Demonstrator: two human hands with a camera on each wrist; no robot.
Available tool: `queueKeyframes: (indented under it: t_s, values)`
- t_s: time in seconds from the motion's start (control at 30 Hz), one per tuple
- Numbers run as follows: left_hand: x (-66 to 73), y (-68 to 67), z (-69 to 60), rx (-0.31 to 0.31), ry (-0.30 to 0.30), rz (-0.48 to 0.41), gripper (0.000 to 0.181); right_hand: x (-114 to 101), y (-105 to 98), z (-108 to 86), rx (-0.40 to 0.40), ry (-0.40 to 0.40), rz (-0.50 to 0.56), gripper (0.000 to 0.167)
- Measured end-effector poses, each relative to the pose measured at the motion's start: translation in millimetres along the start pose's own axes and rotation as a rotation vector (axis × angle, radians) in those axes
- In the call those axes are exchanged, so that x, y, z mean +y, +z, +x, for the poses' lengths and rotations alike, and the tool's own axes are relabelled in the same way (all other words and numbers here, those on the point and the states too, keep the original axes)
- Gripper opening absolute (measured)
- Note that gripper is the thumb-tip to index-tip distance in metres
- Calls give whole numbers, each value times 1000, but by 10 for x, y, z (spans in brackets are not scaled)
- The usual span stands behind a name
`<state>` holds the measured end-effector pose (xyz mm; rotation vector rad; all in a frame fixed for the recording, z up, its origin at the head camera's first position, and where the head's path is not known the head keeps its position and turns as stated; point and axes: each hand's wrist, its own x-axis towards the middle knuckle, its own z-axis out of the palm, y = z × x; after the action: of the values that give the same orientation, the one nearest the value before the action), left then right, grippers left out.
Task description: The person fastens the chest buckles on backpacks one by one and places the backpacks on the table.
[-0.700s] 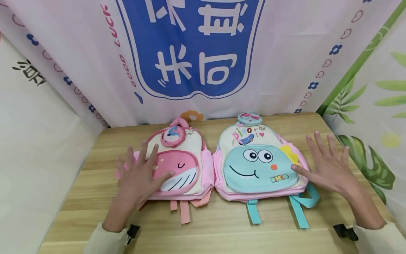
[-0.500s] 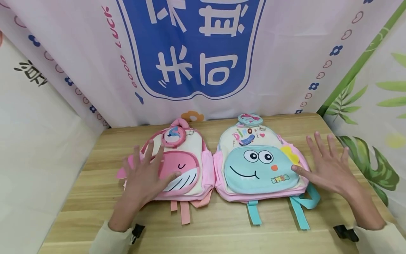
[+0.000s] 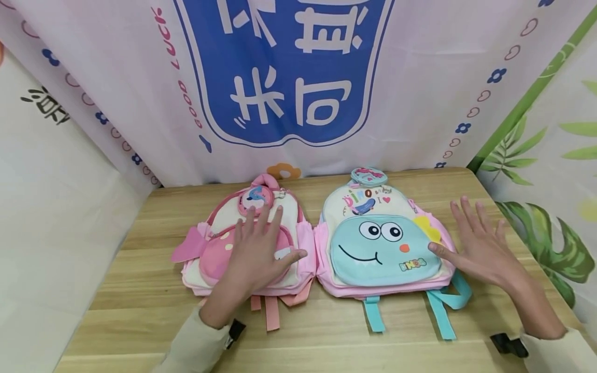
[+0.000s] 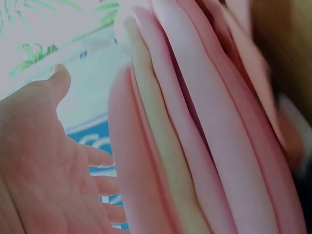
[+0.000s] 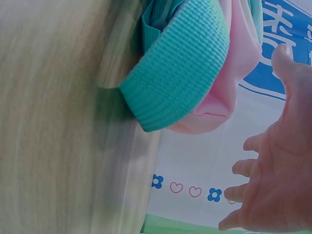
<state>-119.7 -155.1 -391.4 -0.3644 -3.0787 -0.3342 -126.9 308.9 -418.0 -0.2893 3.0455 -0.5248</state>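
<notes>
Two children's backpacks lie side by side on a wooden table, sides touching. On the left is a pink and cream whale backpack; on the right, a light-blue, cream and pink dinosaur backpack. My left hand, fingers straight and spread, hovers palm down over the whale backpack and hides much of the whale pocket. The left wrist view shows a gap between palm and bag. My right hand, likewise spread, is held at the dinosaur backpack's right side, its thumb overlapping the edge in view. Neither hand holds anything.
Round pouches, one pink and one blue, are attached at the bag tops. Teal straps and peach straps reach toward the front of the table. A printed curtain hangs behind.
My left hand has moved right across the whale backpack, uncovering its pink side fin and covering more of the whale face. The right hand and both backpacks have stayed nearly still.
</notes>
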Motion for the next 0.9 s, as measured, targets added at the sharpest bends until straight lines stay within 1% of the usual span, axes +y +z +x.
queueKeyframes:
  t_s: [0.13, 0.27, 0.33, 0.47, 0.7, 0.8, 0.9]
  values:
    - [183, 27, 38, -29, 48, -33, 111, 1, 6, 16, -4, -10, 53, 113]
    - [333, 55, 61, -40, 88, -85, 111, -1, 21, 23, -9, -23, 125, 113]
    - [394, 70, 70, -48, 95, -114, 110, -6, 23, 28, -19, -24, 156, 114]
    - [502, 98, 79, -71, 85, -183, 106, -16, 22, 39, -44, -23, 200, 115]
    - [698, 184, 67, -112, 77, -309, 107, -14, 29, 43, -77, 1, 236, 116]
    - [792, 234, 58, -116, 83, -345, 107, -4, 30, 54, -85, 28, 241, 114]
    - [863, 279, 56, -99, 106, -382, 105, 4, 28, 66, -89, 57, 255, 111]
